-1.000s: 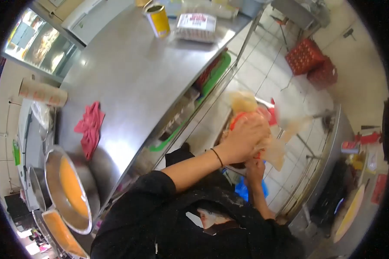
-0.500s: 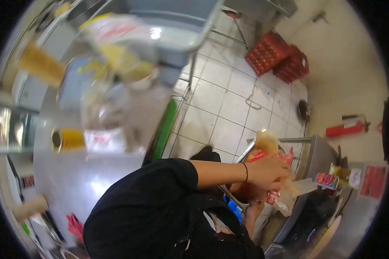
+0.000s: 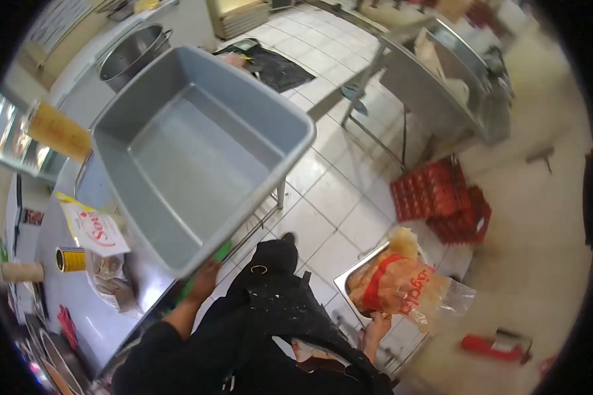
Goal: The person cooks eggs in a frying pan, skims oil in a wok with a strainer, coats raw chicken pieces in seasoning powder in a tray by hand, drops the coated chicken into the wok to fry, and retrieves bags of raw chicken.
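Observation:
My right hand (image 3: 375, 329) grips the near edge of a metal tray (image 3: 341, 282) at the lower right. On the tray lie pale orange food and a clear plastic bag with red printing (image 3: 402, 286), which hangs over the tray's right side. My left hand (image 3: 206, 282) is just below the near corner of a large grey tub (image 3: 204, 151); its fingertips are hidden, so its hold on the tub is unclear. The tub's inside shows no contents.
On the steel table (image 3: 92, 329) at left are a yellow can (image 3: 70, 259), a printed bag (image 3: 95, 227) and a red cloth (image 3: 66, 324). Red crates (image 3: 428, 191) stand on the tiled floor. A steel sink (image 3: 435, 85) is at the upper right, a fire extinguisher (image 3: 494, 347) at the lower right.
My left hand has let go of the printed bag and moved left to the grey tub. The view has swung, and the tub now looms large. My right hand stays at the tray.

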{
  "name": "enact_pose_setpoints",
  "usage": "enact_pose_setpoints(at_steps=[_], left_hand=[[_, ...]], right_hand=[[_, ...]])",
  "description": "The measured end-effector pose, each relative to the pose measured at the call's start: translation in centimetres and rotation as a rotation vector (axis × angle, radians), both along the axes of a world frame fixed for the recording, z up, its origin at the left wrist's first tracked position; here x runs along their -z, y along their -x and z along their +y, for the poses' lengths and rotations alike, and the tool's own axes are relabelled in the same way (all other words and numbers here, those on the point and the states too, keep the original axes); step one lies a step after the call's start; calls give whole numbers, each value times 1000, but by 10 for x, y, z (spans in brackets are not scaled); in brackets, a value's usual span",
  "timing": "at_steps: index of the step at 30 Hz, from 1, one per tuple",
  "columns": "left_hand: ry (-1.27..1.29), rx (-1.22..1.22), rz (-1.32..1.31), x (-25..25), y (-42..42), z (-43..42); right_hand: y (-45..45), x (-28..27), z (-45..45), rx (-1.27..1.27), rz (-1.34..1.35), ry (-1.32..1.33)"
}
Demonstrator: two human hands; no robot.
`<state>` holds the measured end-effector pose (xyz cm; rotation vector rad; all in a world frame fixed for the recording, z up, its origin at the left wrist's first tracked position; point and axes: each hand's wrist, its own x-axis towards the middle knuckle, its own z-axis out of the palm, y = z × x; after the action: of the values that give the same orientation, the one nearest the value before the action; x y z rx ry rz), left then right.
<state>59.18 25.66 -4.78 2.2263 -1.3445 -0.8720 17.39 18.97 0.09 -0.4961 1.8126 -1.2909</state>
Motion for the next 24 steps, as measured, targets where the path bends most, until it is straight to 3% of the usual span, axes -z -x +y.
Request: enact_pose_setpoints(at_steps=[1,2,3,4,6,9,11,15,16,18,19,20,22,24], left_hand=[[-325,-107,-85,15,-4,34],[-427,-170,-199,49,-12,76],[-597,-268,-182,37,2,69],[-775,-355,-170,23,15,60],[-862,-438,-121,37,33,42],[-750,-437,-15,97,66,14],[-650,-459,48,134,90,-23],[-478,-646,134,179,128,-108],[-443,-744,147,184,142,-124],[-411,-952,126,190,177,-142],[-451,-978,85,190,191,-150],[-540,-839,58,187,207,-157],[-674,-262,43,181,236,-162],[-679,-389,6,171,275,-184]], right_hand=[[15,13,-33,-36,27,7],[20,20,-58,-60,53,5],[9,13,-105,-32,-13,83],[23,27,-137,-156,91,102],[16,15,-205,-256,81,63],[10,18,-295,-347,71,189],[-4,9,-358,-556,176,221],[-28,22,-465,-749,7,157],[-9,54,-509,-859,157,126],[-57,23,-561,-1009,470,74],[-69,25,-587,-1081,398,58],[-83,27,-613,-1142,321,53],[-107,32,-650,-1211,239,-12],[-146,31,-694,-1325,271,-112]])
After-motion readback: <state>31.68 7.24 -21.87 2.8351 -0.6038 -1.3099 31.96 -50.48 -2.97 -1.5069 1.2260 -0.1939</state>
